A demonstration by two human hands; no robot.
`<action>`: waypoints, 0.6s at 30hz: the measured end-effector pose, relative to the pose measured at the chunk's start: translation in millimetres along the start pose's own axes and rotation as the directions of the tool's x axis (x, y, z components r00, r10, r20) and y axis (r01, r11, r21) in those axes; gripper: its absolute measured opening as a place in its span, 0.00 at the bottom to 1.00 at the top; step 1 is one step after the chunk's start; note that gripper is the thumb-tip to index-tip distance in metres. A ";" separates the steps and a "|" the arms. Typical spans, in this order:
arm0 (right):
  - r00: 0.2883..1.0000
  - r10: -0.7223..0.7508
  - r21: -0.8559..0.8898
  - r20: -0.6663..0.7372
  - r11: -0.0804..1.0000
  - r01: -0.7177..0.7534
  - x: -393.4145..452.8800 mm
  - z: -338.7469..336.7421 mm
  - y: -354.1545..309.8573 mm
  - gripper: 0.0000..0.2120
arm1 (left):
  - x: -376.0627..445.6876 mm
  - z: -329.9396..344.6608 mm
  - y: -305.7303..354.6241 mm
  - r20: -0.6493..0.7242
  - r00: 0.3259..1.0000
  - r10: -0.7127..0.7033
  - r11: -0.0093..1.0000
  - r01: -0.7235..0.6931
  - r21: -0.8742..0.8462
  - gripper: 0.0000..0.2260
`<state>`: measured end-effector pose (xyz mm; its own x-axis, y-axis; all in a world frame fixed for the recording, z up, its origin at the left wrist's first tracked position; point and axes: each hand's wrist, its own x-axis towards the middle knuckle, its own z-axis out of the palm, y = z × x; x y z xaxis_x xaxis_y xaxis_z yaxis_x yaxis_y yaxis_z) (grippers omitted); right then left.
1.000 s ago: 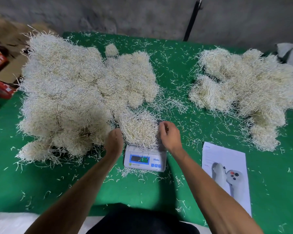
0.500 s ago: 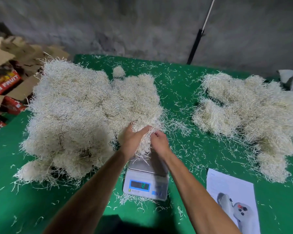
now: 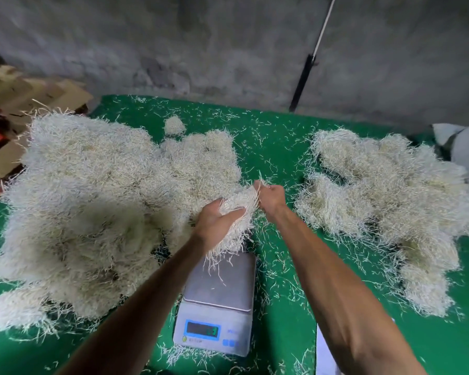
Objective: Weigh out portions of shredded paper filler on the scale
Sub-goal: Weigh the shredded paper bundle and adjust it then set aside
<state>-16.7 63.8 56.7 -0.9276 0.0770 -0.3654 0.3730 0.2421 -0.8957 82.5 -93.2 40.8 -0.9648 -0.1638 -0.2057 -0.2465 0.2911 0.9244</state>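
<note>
— Above the scale's pan, that is where the portion hangs: a clump of shredded paper filler held clear of the steel, with only its trailing strands brushing down toward it. The left hand has its fingers curled round the clump from below; the right hand is closed in a pinch on a few strands at the clump's upper edge.

— What could spoil it from here?

— My guess is shedding. The filler is loose and springy, so as the clump travels, strands could drop off — the weighed amount would then come up short. Strands could also fall back on the scale and throw off the next reading. And the right hand's pinch may tug a tuft away from the rest.

— Could it get mixed up?

— Easily, I think. The big pile lies just beside the left hand, touching distance, so the portion could snag on it and drag extra along.

— Count things for me.

— One scale, its display lit but unreadable. One portion in hand. Two main piles: the big one to the left, a lumpier pile well apart on the right, plus one small stray tuft at the far side. One green desk, littered with strands. Two hands.
</note>
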 end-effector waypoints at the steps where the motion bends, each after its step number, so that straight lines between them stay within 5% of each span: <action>1: 0.997 0.050 0.032 -0.060 0.998 -0.048 12.2 -6.0 -2.4 0.16 | 2.2 -1.8 2.0 0.011 1.000 0.016 1.000 -0.016 0.019 0.44; 5: 0.962 0.224 0.200 -0.157 0.961 -0.191 41.3 -54.3 -5.6 0.15 | 6.6 -25.0 -9.9 -0.179 0.984 0.015 0.999 -0.008 0.039 0.33; 7: 0.976 0.204 0.363 -0.081 0.918 -0.162 44.2 -66.2 -6.3 0.17 | 12.8 -34.7 -18.0 -0.246 0.969 -0.026 0.995 0.049 0.090 0.21; 9: 0.984 0.116 0.472 0.132 0.866 -0.165 33.6 -54.4 -10.9 0.18 | 15.5 -30.9 -19.1 -0.208 0.977 -0.052 0.994 0.071 0.085 0.25; 12: 0.940 -0.062 0.085 0.336 0.996 0.035 3.6 -11.6 -3.3 0.18 | 16.0 -13.8 -7.0 -0.122 0.992 -0.039 0.999 0.043 0.027 0.36; 14: 0.893 -0.148 -0.170 0.425 0.956 0.239 -7.9 4.9 13.5 0.19 | 17.2 -7.6 1.0 -0.070 0.997 -0.021 0.999 0.023 0.023 0.37; 16: 0.914 -0.196 -0.258 0.356 0.919 0.298 -2.8 6.8 25.2 0.19 | 15.2 -5.9 8.5 0.008 1.000 -0.014 0.999 0.014 0.031 0.43; 18: 0.943 -0.225 -0.305 0.246 0.905 0.296 8.0 1.8 24.2 0.17 | 10.5 0.7 16.7 0.066 0.998 0.023 0.999 -0.025 0.034 0.39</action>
<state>-15.1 68.5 31.6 -0.9538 -0.2195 -0.2052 0.0574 0.5372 -0.8415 68.1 -89.4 53.9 -0.9742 -0.0944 -0.2051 -0.2249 0.3269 0.9179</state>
